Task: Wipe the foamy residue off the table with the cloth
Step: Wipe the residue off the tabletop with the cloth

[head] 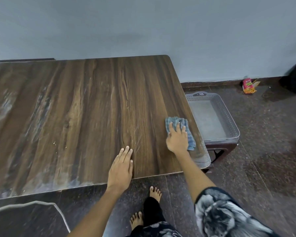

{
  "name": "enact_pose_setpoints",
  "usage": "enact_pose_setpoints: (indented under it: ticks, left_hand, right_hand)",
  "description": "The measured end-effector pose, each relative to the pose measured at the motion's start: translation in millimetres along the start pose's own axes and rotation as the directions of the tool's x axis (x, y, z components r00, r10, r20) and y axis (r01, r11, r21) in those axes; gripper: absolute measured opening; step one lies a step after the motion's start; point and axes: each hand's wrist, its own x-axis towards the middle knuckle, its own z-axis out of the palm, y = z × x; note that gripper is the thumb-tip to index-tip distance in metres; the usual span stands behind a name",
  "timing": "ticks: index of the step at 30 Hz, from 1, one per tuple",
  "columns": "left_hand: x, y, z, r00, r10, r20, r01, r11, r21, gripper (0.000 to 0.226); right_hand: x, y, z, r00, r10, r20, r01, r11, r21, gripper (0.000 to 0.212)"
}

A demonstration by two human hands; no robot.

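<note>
A dark wood-grain table [85,106] fills the left and middle of the head view. Whitish foamy residue [9,103] streaks its left part, and a paler smear [75,183] lies along the near edge. A blue-grey cloth [183,123] lies flat close to the table's right edge. My right hand [177,139] presses down on the cloth with fingers spread over it. My left hand [121,168] rests flat on the bare tabletop near the front edge, fingers together, holding nothing.
A grey perforated plastic tray [229,120] sits on a dark stool just right of the table. A red snack packet [248,86] lies on the floor by the wall. A white cable [41,203] runs across the floor at lower left. My bare feet [155,194] stand below the table edge.
</note>
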Motion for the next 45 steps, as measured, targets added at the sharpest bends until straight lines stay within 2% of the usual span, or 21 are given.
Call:
enact_pose_setpoints:
  ticks: [3,5,9,12,14,16,20,22,24,26,30,33,37,40,43,45]
  left_hand:
    - [-9,-5,1,1.0,0.009,-0.009,-0.009,1.0,0.013,0.063]
    - [-14,-9,1,1.0,0.005,-0.014,-0.005,1.0,0.013,0.064]
    - [-31,-14,-1,0.998,-0.055,-0.023,0.054,0.998,-0.038,0.063]
    - [-38,-14,-1,0.992,-0.112,-0.057,0.108,0.992,-0.072,0.057]
    - [-38,-11,3,0.987,-0.144,-0.065,0.139,0.987,-0.078,0.049]
    - [-36,-7,5,0.983,-0.172,-0.071,0.167,0.983,-0.071,0.048]
    - [-31,1,7,0.976,-0.205,-0.075,0.201,0.977,-0.066,0.046]
    - [-31,4,6,0.975,-0.21,-0.076,0.206,0.977,-0.06,0.046]
    - [-31,4,5,0.975,-0.212,-0.069,0.209,0.977,-0.044,0.046]
    - [-32,5,5,0.976,-0.209,-0.061,0.207,0.977,-0.042,0.046]
    - [-30,4,5,0.975,-0.213,-0.055,0.209,0.976,-0.064,0.046]
    - [-29,8,6,0.968,-0.242,-0.066,0.235,0.968,-0.09,0.046]
    - [-22,21,9,0.954,-0.292,-0.07,0.28,0.949,-0.144,0.046]
    - [-14,31,12,0.971,-0.235,-0.038,0.227,0.962,-0.15,0.045]
    - [-3,43,15,0.986,-0.169,-0.004,0.167,0.973,-0.157,0.045]
    - [6,51,16,0.992,-0.127,0.024,0.129,0.98,-0.153,0.045]
  right_hand:
    - [10,-45,10,0.993,-0.106,0.042,0.106,0.994,0.008,0.055]
    - [10,-71,20,0.971,-0.226,0.073,0.227,0.974,-0.008,0.054]
    - [-22,-97,42,0.826,-0.543,0.151,0.547,0.837,0.018,0.05]
    - [-66,-76,54,0.743,-0.653,0.148,0.646,0.757,0.098,0.048]
    - [-93,-50,54,0.762,-0.639,0.107,0.626,0.769,0.13,0.05]
    - [-109,-20,49,0.818,-0.568,0.087,0.558,0.821,0.12,0.054]
    - [-102,33,25,0.95,-0.313,0.007,0.313,0.949,0.041,0.057]
    - [-84,42,14,0.985,-0.172,-0.002,0.172,0.985,0.033,0.048]
    - [-64,29,11,0.997,-0.078,0.001,0.078,0.997,0.005,0.049]
    - [-55,4,15,0.993,-0.113,-0.017,0.113,0.994,-0.008,0.05]
    - [-81,-39,39,0.906,-0.422,0.037,0.42,0.906,0.043,0.05]
    - [-118,-32,45,0.863,-0.499,0.079,0.491,0.866,0.097,0.054]
    - [-148,25,37,0.931,-0.366,0.009,0.364,0.927,0.086,0.05]
    - [-144,63,19,0.984,-0.178,-0.022,0.179,0.982,0.06,0.058]
    - [-126,81,7,0.995,-0.094,-0.035,0.096,0.992,0.083,0.073]
    - [-114,84,4,0.997,-0.048,-0.058,0.054,0.993,0.101,0.064]
